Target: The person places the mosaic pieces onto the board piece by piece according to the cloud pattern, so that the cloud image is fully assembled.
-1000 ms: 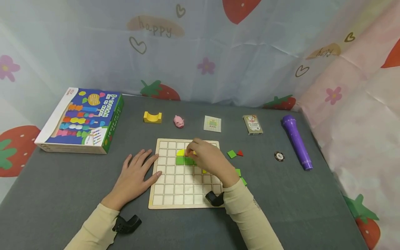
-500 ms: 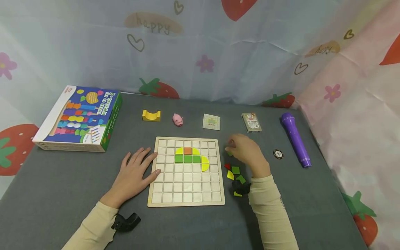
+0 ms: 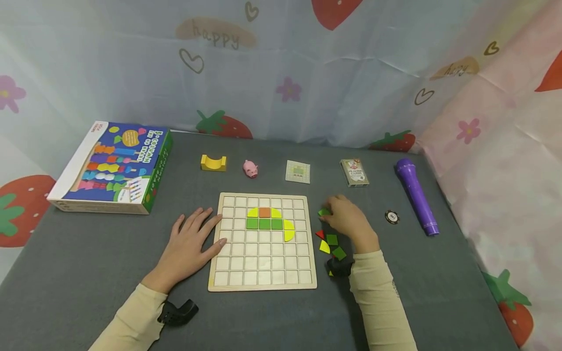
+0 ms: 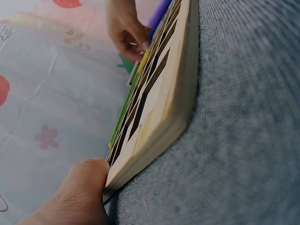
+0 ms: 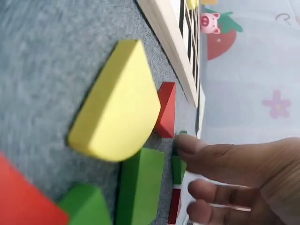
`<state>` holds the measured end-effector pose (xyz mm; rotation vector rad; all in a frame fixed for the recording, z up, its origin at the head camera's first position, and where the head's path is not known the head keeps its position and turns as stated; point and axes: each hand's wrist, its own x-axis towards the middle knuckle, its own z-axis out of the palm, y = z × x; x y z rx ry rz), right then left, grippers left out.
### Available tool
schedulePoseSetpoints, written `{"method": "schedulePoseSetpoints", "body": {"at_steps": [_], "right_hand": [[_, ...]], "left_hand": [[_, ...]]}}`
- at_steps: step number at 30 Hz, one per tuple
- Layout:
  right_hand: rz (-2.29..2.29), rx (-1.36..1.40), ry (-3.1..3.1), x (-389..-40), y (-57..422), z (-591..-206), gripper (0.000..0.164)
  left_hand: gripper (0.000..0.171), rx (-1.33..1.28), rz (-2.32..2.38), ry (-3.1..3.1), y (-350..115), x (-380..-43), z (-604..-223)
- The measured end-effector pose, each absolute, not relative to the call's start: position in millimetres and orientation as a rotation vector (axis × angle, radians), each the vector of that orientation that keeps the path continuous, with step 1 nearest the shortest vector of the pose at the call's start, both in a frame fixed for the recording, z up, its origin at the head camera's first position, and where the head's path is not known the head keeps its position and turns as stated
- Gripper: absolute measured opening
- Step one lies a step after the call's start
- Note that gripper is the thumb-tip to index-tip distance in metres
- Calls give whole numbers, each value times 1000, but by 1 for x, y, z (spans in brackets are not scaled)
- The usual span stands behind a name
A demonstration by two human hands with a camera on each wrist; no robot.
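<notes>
My left hand (image 3: 186, 248) lies with fingers spread at the left edge of a wooden grid board (image 3: 263, 265); its thumb (image 4: 84, 183) touches the edge in the left wrist view. On the board are an orange square (image 3: 265, 212), a row of green squares (image 3: 265, 224) and yellow curved pieces (image 3: 289, 230). Right of the board, my right hand (image 3: 349, 219) pinches a green square block (image 3: 324, 211) at table level. Nearer me lie a red triangle (image 3: 320, 234), a yellow quarter-round block (image 5: 115, 103) and green blocks (image 3: 339, 253). Another red block (image 5: 174, 206) shows past the fingers.
Along the back stand a boxed toy set (image 3: 116, 168), a yellow curved block (image 3: 213, 163), a pink pig (image 3: 250, 168), a pattern card (image 3: 298, 172) and a playing-card box (image 3: 354, 172). At right lie a poker chip (image 3: 392, 217) and a purple tube (image 3: 417, 196).
My right hand has left the board, where the orange square now shows, and moved right to the green square block. The left hand has stayed in place.
</notes>
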<state>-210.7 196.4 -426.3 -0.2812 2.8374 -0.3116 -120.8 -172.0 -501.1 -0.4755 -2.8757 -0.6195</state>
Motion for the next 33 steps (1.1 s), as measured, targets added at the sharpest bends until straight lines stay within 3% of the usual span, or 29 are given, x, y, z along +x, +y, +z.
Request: {"method": "schedulePoseSetpoints", "body": {"at_steps": [20, 33], "right_hand": [[-475, -430, 2818, -204, 186, -422, 31], [-586, -868, 2703, -181, 136, -417, 18]], "left_hand": [[65, -470, -613, -2879, -172, -121, -502], [65, -476, -614, -2870, -172, -121, -503]]}}
